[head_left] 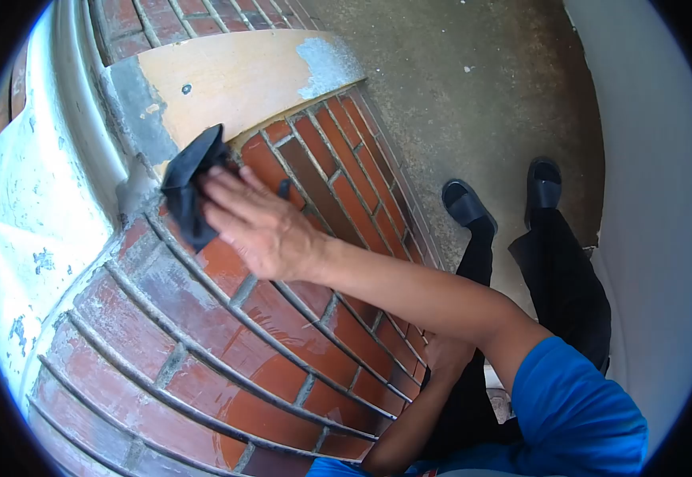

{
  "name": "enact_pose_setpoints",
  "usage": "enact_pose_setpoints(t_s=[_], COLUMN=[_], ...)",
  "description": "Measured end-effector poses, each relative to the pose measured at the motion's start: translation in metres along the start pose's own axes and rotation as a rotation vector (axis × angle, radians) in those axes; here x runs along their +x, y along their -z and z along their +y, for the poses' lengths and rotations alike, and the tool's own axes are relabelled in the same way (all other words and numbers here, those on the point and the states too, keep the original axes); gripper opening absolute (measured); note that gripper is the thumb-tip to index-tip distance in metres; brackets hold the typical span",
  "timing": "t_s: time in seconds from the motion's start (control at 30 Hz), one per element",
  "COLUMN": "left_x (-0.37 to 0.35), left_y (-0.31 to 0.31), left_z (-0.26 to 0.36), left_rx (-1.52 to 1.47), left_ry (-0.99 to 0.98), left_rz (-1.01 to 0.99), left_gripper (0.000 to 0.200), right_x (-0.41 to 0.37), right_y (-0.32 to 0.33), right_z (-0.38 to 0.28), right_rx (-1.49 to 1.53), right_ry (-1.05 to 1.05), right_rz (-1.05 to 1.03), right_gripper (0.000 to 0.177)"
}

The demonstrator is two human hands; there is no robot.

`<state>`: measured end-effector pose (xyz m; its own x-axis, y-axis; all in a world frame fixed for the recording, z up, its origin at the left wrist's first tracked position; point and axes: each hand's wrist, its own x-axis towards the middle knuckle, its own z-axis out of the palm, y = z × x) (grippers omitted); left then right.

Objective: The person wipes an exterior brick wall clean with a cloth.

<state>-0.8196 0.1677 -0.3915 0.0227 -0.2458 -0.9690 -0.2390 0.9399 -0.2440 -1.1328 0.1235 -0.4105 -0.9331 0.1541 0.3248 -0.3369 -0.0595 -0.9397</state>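
My right hand (262, 226) reaches across to the left and presses a crumpled black cloth (191, 179) against the brick wall (282, 350). Its fingers lie over the cloth, beside the corner where brick, a tan panel (227, 75) and a pale ledge meet. Wet-looking smears and whitish film show on the bricks below this hand. My left hand (448, 355) is low by the dark trousers and the wall's edge, partly covered by my right forearm. Its fingers are hidden.
A peeling white column (52, 215) stands along the left. The concrete floor (441, 95) runs between the bricks and a plain pale wall (648, 159) on the right. My feet in dark slide sandals (469, 205) are on that floor.
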Motion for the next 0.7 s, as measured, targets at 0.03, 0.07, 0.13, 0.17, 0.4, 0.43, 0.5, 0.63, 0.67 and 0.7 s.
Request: enact_pose_setpoints(t_s=[0.03, 0.07, 0.13, 0.17, 0.4, 0.43, 0.5, 0.63, 0.67, 0.7], left_x=[0.0, -0.001, -0.012, -0.013, 0.028, 0.027, 0.017, 0.005, 0.004, 0.003], left_y=[0.004, 0.007, 0.021, 0.019, -0.064, -0.061, -0.043, -0.014, -0.008, -0.006], left_z=[0.003, 0.005, 0.018, 0.014, -0.032, -0.03, -0.018, -0.009, -0.009, -0.007], left_rx=[0.012, 0.025, 0.076, 0.081, 0.02, 0.022, 0.038, 0.084, 0.098, 0.105], left_ry=[0.026, 0.052, 0.044, 0.057, -0.258, -0.232, -0.158, -0.081, -0.074, -0.073], left_rz=[-0.003, -0.006, 0.045, 0.035, 0.353, 0.318, 0.219, 0.032, 0.004, -0.015], left_gripper=[0.06, 0.061, 0.065, 0.067, 0.07, 0.071, 0.072, 0.073, 0.074, 0.074], right_x=[-0.014, -0.031, -0.059, -0.06, 0.023, 0.029, 0.015, -0.094, -0.127, -0.147], right_y=[-0.002, 0.003, 0.011, 0.011, -0.019, -0.026, -0.017, 0.011, 0.018, 0.025], right_z=[0.027, 0.056, 0.086, 0.087, -0.087, -0.112, -0.129, -0.076, -0.05, -0.025], right_rx=[-0.015, -0.005, 0.077, 0.167, 0.308, 0.422, 0.515, 0.19, 0.091, -0.067], right_ry=[-0.165, -0.321, -0.593, -0.7, 0.075, 0.183, 0.265, 0.143, -0.007, -0.228], right_rz=[0.081, 0.118, 0.152, 0.135, 0.074, 0.047, -0.03, -0.169, -0.177, -0.185], right_gripper=[0.033, 0.034, 0.036, 0.037, 0.04, 0.04, 0.035, 0.03, 0.029, 0.039])
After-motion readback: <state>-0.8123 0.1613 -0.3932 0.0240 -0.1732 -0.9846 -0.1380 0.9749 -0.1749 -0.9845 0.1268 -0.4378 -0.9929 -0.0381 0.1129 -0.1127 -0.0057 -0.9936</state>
